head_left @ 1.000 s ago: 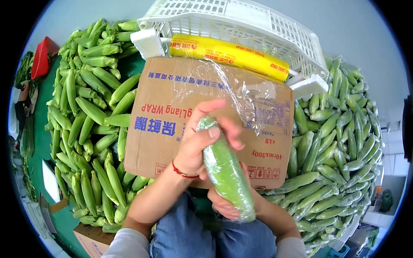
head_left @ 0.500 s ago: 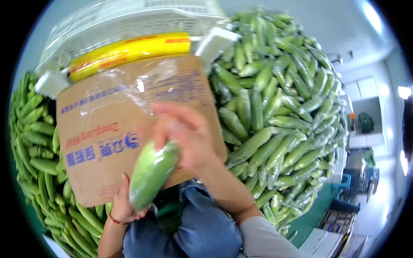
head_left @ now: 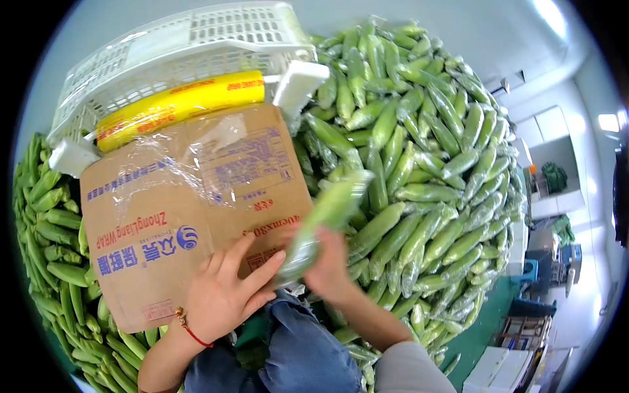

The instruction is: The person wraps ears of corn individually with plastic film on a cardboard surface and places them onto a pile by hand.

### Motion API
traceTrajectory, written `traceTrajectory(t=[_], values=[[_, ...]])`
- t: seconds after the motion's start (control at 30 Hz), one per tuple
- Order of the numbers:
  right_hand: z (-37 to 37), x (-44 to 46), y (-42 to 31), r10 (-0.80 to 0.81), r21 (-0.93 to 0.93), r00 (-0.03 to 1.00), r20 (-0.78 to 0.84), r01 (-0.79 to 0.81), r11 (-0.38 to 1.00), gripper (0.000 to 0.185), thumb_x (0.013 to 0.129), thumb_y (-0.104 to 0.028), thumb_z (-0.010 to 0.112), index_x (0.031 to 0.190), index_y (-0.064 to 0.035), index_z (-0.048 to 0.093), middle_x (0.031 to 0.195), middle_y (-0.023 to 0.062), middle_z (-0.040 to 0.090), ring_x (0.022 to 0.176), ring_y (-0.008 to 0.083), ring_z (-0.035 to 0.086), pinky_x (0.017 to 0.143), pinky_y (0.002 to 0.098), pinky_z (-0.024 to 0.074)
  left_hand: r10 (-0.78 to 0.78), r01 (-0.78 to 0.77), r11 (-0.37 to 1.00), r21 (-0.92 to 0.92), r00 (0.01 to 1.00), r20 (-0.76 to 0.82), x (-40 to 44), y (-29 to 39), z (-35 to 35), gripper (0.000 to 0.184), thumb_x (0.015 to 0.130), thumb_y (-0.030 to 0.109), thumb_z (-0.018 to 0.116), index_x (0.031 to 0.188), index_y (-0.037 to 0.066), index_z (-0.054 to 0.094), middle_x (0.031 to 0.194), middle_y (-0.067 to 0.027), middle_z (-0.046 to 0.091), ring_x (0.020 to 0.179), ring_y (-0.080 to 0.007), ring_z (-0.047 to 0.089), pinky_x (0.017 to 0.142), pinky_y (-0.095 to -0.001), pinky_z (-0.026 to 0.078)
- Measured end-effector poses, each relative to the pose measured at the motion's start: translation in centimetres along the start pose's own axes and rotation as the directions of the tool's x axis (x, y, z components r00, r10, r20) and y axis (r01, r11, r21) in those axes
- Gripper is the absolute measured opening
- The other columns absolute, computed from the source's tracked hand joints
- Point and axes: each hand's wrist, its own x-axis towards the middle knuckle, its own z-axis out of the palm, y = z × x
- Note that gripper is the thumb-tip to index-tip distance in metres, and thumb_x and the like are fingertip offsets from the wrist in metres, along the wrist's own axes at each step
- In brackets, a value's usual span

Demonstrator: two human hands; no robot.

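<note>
An ear of corn in its green husk (head_left: 322, 219), with a glossy film over it, is tilted above the right edge of the cardboard. It is smeared by motion. My right hand (head_left: 329, 265) grips it from the right side, its fingers blurred. My left hand (head_left: 223, 285), with a red bracelet on the wrist, is over the cardboard's lower edge with its fingers spread. One of its fingertips is close to the ear's lower end; whether they touch I cannot tell. Beneath the hands lies the printed cardboard (head_left: 147, 196), with wrinkled clear film on its upper part.
A yellow roll of wrap (head_left: 183, 108) is mounted between white foam blocks behind the cardboard. Behind it stands a white plastic crate (head_left: 216, 29). Film-wrapped corn (head_left: 426, 177) is heaped on the right. More ears of corn (head_left: 62, 252) are piled on the left.
The ear has moved right and up, from over my lap to the cardboard's right edge, in my right hand. My left hand has come off the ear's lower end and spread its fingers.
</note>
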Motion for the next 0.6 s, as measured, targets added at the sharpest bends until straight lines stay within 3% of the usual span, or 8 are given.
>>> traceTrajectory(t=[0.07, 0.1, 0.13, 0.17, 0.2, 0.4, 0.5, 0.6], values=[[-2.6, 2.2, -5.4, -0.098, -0.087, 0.901, -0.422, 0.068, 0.994, 0.040, 0.096, -0.037, 0.044, 0.103, 0.0000, 0.057, 0.094, 0.0133, 0.061, 0.084, 0.0251, 0.061, 0.081, 0.0438, 0.0509, 0.016, -0.015, 0.999, 0.029, 0.999, -0.035, -2.1, -1.4, 0.1, 0.063, 0.076, 0.021, 0.075, 0.135, 0.012, 0.054, 0.135, -0.0209, 0.046, 0.125, -0.0400, 0.046, 0.102, -0.0464, 0.042], [-6.8, 3.8, -8.4, -0.267, -0.355, 0.907, -0.326, 0.145, 0.924, 0.040, 0.096, -0.039, 0.047, 0.101, -0.0010, 0.058, 0.096, 0.0120, 0.062, 0.081, 0.0248, 0.060, 0.078, 0.0411, 0.0498, -0.080, 0.078, 0.996, -0.032, 0.995, -0.059, -3.7, -2.4, 0.6, 0.061, 0.077, 0.020, 0.074, 0.134, 0.012, 0.055, 0.137, -0.0220, 0.045, 0.126, -0.0414, 0.044, 0.104, -0.0476, 0.040], [-10.5, 6.1, -11.6, -0.308, -0.211, 0.882, -0.357, 0.245, 0.946, 0.046, 0.093, -0.041, 0.057, 0.118, -0.0029, 0.055, 0.106, 0.0143, 0.061, 0.098, 0.0285, 0.058, 0.086, 0.0436, 0.0472, -0.171, 0.172, 0.985, 0.003, 0.981, -0.094, -5.2, -3.4, 0.9, 0.063, 0.077, 0.017, 0.074, 0.136, 0.011, 0.053, 0.141, -0.0232, 0.041, 0.129, -0.0419, 0.041, 0.107, -0.0480, 0.037], [-13.6, 8.2, -13.8, -0.637, -0.736, 0.726, -0.259, 0.279, 0.617, 0.053, 0.093, -0.040, 0.058, 0.131, -0.0037, 0.048, 0.124, 0.0169, 0.052, 0.112, 0.0316, 0.051, 0.096, 0.0437, 0.0409, -0.229, 0.249, 0.963, 0.107, 0.958, -0.171, -6.3, -4.2, 1.1, 0.065, 0.077, 0.016, 0.074, 0.137, 0.011, 0.051, 0.143, -0.0237, 0.038, 0.131, -0.0420, 0.040, 0.107, -0.0481, 0.036], [-15.1, 10.1, -16.3, -0.875, -0.991, 0.467, -0.124, -0.014, 0.134, 0.063, 0.094, -0.038, 0.060, 0.143, -0.0045, 0.041, 0.143, 0.0195, 0.042, 0.126, 0.0347, 0.045, 0.107, 0.0437, 0.0345, -0.271, 0.329, 0.918, 0.219, 0.928, -0.257, -7.1, -5.0, 0.8, 0.068, 0.076, 0.014, 0.075, 0.139, 0.010, 0.049, 0.145, -0.0241, 0.036, 0.132, -0.0422, 0.039, 0.108, -0.0482, 0.035], [2.5, 7.6, -3.5, -0.183, -0.781, 0.773, 0.607, 0.539, -0.315, 0.049, 0.087, -0.016, 0.062, 0.134, -0.0068, 0.052, 0.143, 0.0164, 0.045, 0.132, 0.0359, 0.040, 0.107, 0.0469, 0.0336, -0.490, 0.644, 0.758, 0.103, 0.666, -0.562, -8.3, -13.0, -2.3, 0.075, 0.076, 0.018, 0.077, 0.144, 0.011, 0.043, 0.153, -0.0245, 0.025, 0.138, -0.0401, 0.033, 0.110, -0.0453, 0.033], [5.6, 11.0, 1.4, -0.050, -0.658, 0.743, 0.668, 0.557, -0.507, 0.034, 0.089, -0.018, 0.062, 0.121, -0.0088, 0.060, 0.143, 0.0110, 0.046, 0.132, 0.0330, 0.042, 0.103, 0.0462, 0.0364, -0.186, 0.447, 0.824, 0.347, 0.793, -0.580, -5.3, -18.9, -4.6, 0.049, 0.082, 0.019, 0.071, 0.126, 0.010, 0.054, 0.140, -0.0190, 0.043, 0.128, -0.0399, 0.043, 0.104, -0.0454, 0.039], [7.2, 13.8, 2.0, -0.083, -0.685, 0.695, 0.715, 0.671, -0.284, 0.013, 0.089, -0.015, 0.061, 0.098, -0.0058, 0.062, 0.124, 0.0112, 0.059, 0.114, 0.0321, 0.052, 0.095, 0.0452, 0.0410, -0.055, 0.210, 0.902, 0.377, 0.922, -0.383, -4.6, -23.1, -7.9, 0.015, 0.085, 0.013, 0.063, 0.096, 0.007, 0.055, 0.099, -0.0152, 0.062, 0.097, -0.0358, 0.061, 0.079, -0.0441, 0.050]])
